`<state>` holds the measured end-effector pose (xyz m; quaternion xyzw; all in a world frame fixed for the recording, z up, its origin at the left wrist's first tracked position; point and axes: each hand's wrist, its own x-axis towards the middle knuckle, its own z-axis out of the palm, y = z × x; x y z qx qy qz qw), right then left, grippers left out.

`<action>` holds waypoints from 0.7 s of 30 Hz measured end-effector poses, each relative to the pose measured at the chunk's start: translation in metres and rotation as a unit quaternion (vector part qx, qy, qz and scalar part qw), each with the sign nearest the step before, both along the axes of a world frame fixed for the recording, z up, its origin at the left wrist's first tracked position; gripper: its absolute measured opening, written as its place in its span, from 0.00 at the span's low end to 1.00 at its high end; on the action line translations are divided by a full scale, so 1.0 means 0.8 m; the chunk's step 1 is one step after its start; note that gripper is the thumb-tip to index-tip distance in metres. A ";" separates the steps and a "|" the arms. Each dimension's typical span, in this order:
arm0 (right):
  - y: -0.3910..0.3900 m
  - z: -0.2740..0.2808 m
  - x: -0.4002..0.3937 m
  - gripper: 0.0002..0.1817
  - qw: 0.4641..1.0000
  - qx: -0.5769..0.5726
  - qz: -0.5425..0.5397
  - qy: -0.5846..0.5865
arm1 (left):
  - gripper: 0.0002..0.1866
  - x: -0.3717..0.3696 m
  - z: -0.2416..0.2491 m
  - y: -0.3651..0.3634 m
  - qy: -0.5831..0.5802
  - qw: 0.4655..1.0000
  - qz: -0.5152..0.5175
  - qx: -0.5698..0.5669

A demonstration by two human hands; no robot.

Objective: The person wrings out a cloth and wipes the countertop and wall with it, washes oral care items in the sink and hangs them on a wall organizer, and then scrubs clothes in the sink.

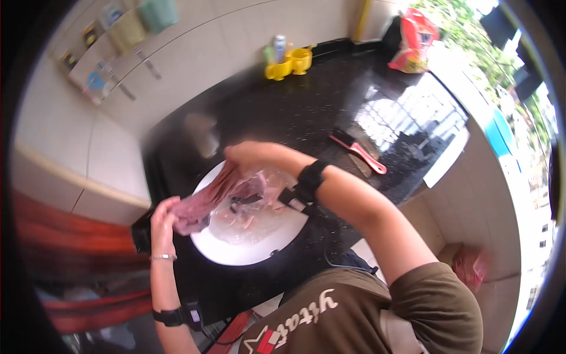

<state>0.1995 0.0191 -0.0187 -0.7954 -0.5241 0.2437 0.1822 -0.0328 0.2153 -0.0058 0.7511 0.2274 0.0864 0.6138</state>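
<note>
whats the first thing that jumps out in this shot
Two hands, the left hand and right hand, grip a strip of raw pink meat over a white plate on the black counter. Behind, by the tiled wall, stand yellow cups.

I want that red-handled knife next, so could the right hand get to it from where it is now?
Probably yes. The knife lies in the open on the black counter, with nothing around it. But the right hand and left hand both grip the meat over the white plate.

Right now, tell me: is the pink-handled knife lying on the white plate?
No, the pink-handled knife lies on the black countertop, apart from the white plate.
</note>
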 end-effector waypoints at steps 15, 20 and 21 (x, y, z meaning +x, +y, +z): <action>-0.025 -0.041 -0.067 0.23 0.764 0.461 -0.215 0.397 | 0.19 0.047 -0.080 -0.079 0.100 0.837 0.153 -0.515; -0.005 -0.117 -0.099 0.37 0.637 0.429 -0.252 0.589 | 0.22 0.069 -0.016 -0.087 0.019 0.877 0.160 -0.452; 0.004 -0.116 -0.114 0.41 0.610 0.424 -0.269 0.613 | 0.23 0.074 -0.016 -0.085 -0.009 0.869 0.156 -0.469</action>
